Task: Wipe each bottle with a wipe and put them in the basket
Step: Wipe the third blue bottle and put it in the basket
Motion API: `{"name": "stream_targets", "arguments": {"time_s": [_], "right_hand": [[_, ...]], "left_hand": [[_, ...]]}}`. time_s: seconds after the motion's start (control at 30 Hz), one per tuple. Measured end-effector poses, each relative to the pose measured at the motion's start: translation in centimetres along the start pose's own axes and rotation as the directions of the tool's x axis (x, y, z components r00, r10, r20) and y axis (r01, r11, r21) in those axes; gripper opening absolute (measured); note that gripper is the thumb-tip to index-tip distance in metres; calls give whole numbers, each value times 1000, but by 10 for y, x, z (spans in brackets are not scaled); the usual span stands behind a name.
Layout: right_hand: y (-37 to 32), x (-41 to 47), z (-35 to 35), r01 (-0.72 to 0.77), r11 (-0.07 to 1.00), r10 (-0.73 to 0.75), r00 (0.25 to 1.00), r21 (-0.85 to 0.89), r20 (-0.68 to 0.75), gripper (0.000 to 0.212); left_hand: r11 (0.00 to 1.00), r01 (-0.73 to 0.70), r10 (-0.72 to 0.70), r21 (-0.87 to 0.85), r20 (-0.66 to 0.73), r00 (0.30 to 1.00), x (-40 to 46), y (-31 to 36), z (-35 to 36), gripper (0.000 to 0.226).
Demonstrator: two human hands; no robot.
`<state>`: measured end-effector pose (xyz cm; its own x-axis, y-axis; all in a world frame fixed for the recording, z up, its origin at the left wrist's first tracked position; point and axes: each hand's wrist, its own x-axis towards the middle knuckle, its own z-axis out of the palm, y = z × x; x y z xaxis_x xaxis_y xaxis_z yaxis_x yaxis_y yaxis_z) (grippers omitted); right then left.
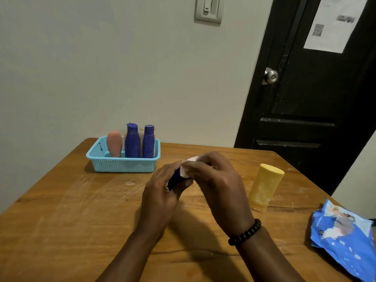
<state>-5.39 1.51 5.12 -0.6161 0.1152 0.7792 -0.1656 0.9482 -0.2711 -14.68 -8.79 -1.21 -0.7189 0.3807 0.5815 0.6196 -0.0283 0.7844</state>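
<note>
Bench edges: the wooden bench meets the wall along its far edge at 12 o'clock; its left edge slants off toward 8 o'clock, its right edge toward 4 o'clock.
Open room: a broad bare stretch of wood lies at 8 o'clock of the hands, and another between the hands and the basket.
Left hand: the left hand has its fingers curled round a dark blue bottle, holding it above the bench near the centre.
Right hand: the right hand pinches a white wipe against the bottle's upper end; a black bead bracelet circles the wrist.
Held bottle: mostly hidden by both hands, only a dark blue side strip shows, tilted toward 1 o'clock.
Basket: a light blue plastic basket with perforated walls sits at 10 o'clock of the hands, near the wall.
Basket contents: a rounded peach bottle, a blue bottle with open flip cap and a second blue bottle stand upright, close together.
Yellow bottle: a matte yellow bottle, cylindrical with a flat top, stands on the bench at 3 o'clock of the hands, apart from them.
Wipes pack: a crinkled glossy blue wipes pack lies at 4 o'clock by the right edge.
Bench surface: brown grained wood with pale smears and scuffs.
</note>
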Motion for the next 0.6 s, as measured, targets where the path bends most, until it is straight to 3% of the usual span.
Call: {"name": "stream_targets", "arguments": {"time_s": [0.13,0.33,0.43,0.6], "right_hand": [[-5,19,-2,-17,999,27,975,-45,221,26],[15,29,-14,-166,986,163,973,3,165,20],[14,14,-11,-211,977,210,976,24,58,18],[-7,-4,-4,-37,998,41,997,-53,67,22]], "left_hand": [[996,-42,40,77,27,999,2,-4,-3,40],[993,-87,88,84,-3,996,0,-1,-7,47],[994,-83,84,72,-5,996,0,-1,-3,44],[994,-76,78,77,-18,997,-1,-4,-7,46]]}}
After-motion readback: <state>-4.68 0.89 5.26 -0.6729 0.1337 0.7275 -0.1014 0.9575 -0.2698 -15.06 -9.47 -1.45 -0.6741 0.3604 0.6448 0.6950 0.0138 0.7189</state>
